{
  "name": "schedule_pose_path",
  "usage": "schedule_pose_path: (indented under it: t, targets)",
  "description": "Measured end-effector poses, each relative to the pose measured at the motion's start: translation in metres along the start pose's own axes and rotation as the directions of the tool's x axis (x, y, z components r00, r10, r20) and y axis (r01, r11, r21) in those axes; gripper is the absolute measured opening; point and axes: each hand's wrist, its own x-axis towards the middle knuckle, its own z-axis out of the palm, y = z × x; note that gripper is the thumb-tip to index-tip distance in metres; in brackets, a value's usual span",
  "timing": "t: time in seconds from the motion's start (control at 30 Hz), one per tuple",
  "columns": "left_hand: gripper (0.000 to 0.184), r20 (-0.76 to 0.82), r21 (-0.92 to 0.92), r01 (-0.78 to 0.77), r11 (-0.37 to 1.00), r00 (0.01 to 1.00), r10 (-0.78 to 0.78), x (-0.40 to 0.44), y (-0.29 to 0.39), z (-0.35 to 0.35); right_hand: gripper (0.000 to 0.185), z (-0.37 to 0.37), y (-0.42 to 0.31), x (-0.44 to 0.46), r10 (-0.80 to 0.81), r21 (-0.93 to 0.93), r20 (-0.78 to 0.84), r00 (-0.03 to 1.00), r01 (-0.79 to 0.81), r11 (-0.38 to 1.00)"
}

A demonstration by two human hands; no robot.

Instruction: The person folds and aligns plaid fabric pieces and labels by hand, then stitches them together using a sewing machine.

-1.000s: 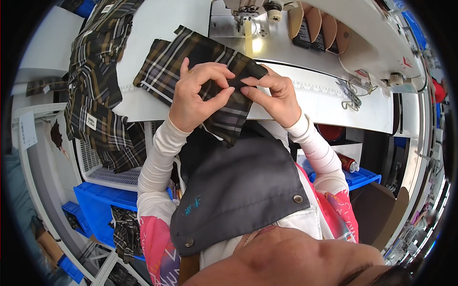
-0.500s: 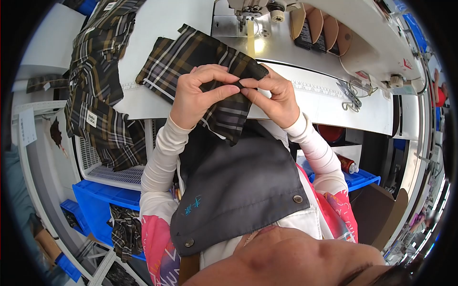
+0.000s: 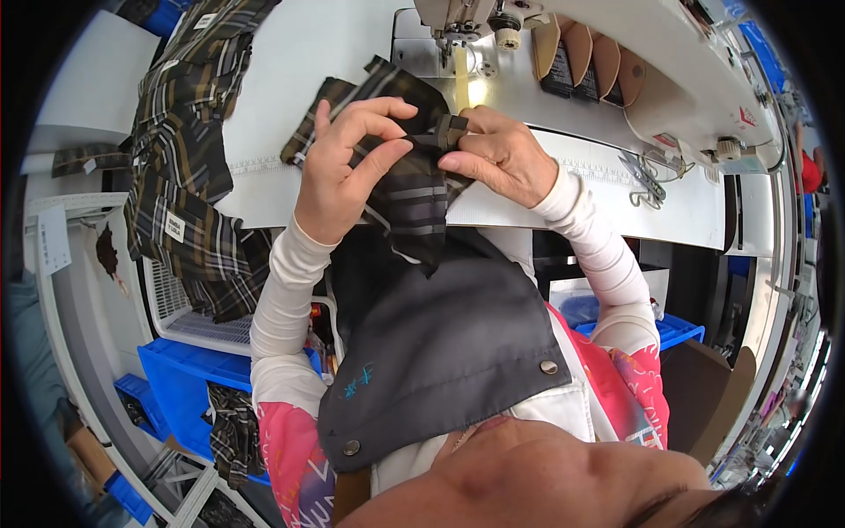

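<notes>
A dark plaid fabric piece (image 3: 405, 202) with brown and white stripes hangs over the table's front edge, below the sewing machine's needle area (image 3: 453, 44). My right hand (image 3: 509, 158) is closed on the upper right edge of this piece, its thumb pressed towards the curled fingers. A small folded bit of the cloth (image 3: 452, 132) stands out at those fingertips. My left hand (image 3: 346, 167) is in front of the cloth's left part, thumb and fingers curved and apart, with nothing visibly gripped. Part of the cloth is hidden behind the left hand.
More plaid pieces with white labels (image 3: 174, 225) drape over the table's left side, above a white plastic basket (image 3: 211, 327). Thread snips (image 3: 644, 180) lie on the right by a printed ruler strip. Cardboard holders (image 3: 588, 62) stand beside the machine. A blue crate (image 3: 176, 387) is lower left.
My left hand has come off the pinched edge and moved left, its fingers spreading. My right hand has turned and curled round the edge. The cloth's upper part has bunched and shifted right.
</notes>
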Motion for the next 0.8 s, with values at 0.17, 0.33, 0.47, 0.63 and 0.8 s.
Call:
schedule_pose_path:
  t: [0.17, 0.33, 0.47, 0.63, 0.8]
  targets:
    - [0.009, -0.024, -0.384, 0.240, 0.892, 0.963, -0.269, -0.009, -0.019, 0.007, 0.027, 0.009, -0.016, -0.003, 0.066, 0.052, -0.154, 0.986, -0.059, 0.997]
    - [0.010, -0.152, -0.061, -0.026, 0.998, 0.988, 0.016, -0.011, -0.010, 0.008, 0.018, 0.023, -0.018, -0.016, 0.061, 0.085, -0.326, 0.943, -0.035, 0.996]
    - [0.010, -0.050, -0.164, 0.125, 0.978, 0.990, -0.135, -0.010, -0.003, 0.002, 0.018, 0.024, -0.020, -0.018, 0.048, 0.084, -0.379, 0.924, -0.017, 0.996]
    - [0.014, -0.034, -0.549, 0.258, 0.795, 0.943, -0.330, -0.012, -0.008, 0.011, 0.015, 0.030, -0.019, -0.020, 0.112, 0.176, -0.410, 0.905, -0.041, 0.983]
    - [0.016, -0.072, -0.595, 0.294, 0.748, 0.907, -0.414, -0.023, -0.005, 0.016, 0.016, 0.043, -0.020, -0.021, 0.378, 0.482, -0.504, 0.777, -0.110, 0.869]
